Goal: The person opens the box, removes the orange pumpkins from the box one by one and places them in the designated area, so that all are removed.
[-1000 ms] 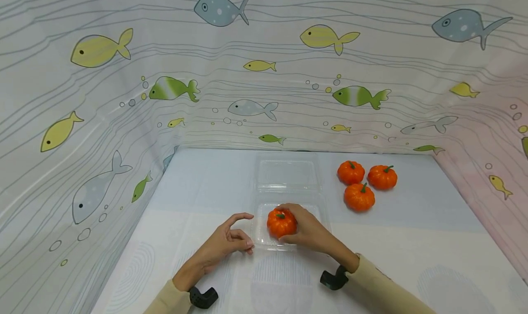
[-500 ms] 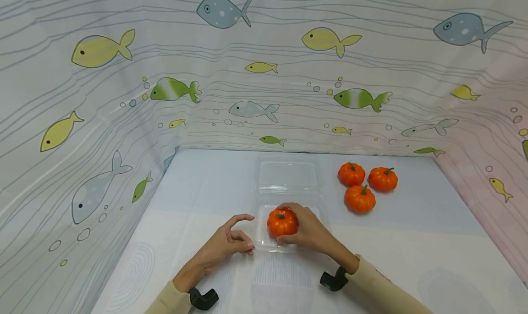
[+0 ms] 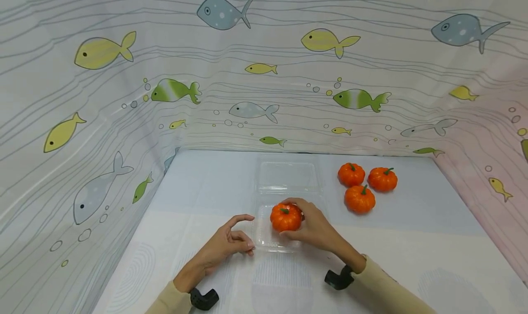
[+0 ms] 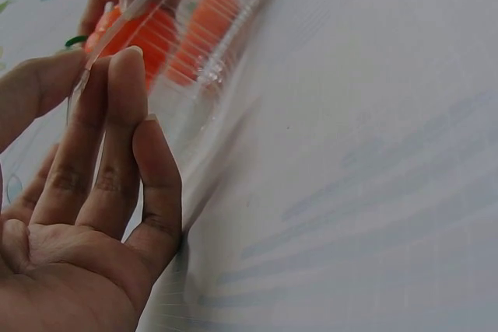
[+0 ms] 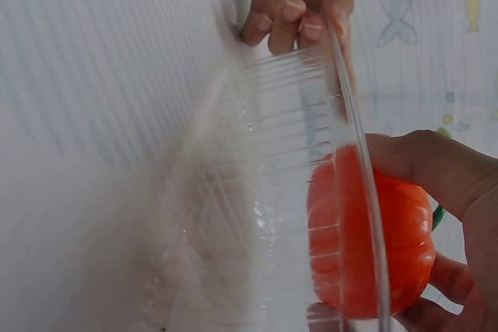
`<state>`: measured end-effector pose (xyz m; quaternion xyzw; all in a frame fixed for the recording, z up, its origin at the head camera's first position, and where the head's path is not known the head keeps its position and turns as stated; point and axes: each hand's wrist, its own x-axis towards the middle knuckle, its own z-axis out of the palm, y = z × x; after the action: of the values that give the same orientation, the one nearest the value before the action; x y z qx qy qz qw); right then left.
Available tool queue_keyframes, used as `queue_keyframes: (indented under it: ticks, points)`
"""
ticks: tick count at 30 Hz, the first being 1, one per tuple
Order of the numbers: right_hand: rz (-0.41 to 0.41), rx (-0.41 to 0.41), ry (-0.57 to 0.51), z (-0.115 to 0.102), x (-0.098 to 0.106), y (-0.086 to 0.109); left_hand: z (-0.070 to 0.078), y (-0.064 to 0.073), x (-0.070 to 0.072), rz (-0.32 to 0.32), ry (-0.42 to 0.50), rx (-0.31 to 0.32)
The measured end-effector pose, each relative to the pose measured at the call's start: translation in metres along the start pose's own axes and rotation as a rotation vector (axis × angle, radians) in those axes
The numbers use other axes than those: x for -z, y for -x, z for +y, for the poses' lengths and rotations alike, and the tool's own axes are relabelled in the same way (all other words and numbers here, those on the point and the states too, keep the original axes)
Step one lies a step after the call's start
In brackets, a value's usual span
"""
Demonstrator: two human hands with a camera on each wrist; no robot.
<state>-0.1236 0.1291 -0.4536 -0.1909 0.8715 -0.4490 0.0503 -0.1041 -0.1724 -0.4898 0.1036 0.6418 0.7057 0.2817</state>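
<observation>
An open clear plastic clamshell container [image 3: 264, 240] lies in the middle, its lid [image 3: 288, 174] folded back toward the wall. My right hand [image 3: 313, 224] grips a small orange toy pumpkin [image 3: 284, 218] with a green stem, over the container's base. Whether the pumpkin touches the container floor I cannot tell. At the base's left edge is my left hand [image 3: 224, 243]; in the left wrist view its thumb and fingertips hold the container's rim [image 4: 84, 75] between them. Through the clear wall, the pumpkin [image 5: 389, 246] shows in the right wrist view.
Three more orange pumpkins, a back left one [image 3: 351, 174], a back right one [image 3: 382, 179] and a front one [image 3: 360, 199], stand close together right of the lid. The pale table [image 3: 371, 268] meets a fish-patterned curtain [image 3: 214, 85] behind and at both sides.
My right hand has moved slightly right and away from me with the pumpkin, in the last half second. The left hand stays where it was.
</observation>
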Motion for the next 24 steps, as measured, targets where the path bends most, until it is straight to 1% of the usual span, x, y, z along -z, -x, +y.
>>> queue_keyframes:
  ticks: [13,16,24]
  points:
    - [0.032,0.004,0.012,-0.002,0.020,0.003,0.002,0.001,0.000,-0.001,0.001,0.004]
    - [0.042,0.005,-0.001,-0.001,0.025,0.004,0.002,0.000,0.000,-0.001,0.003,0.006]
    - [0.074,0.007,0.013,0.006,0.036,0.007,0.002,0.000,0.000,-0.002,-0.004,0.005]
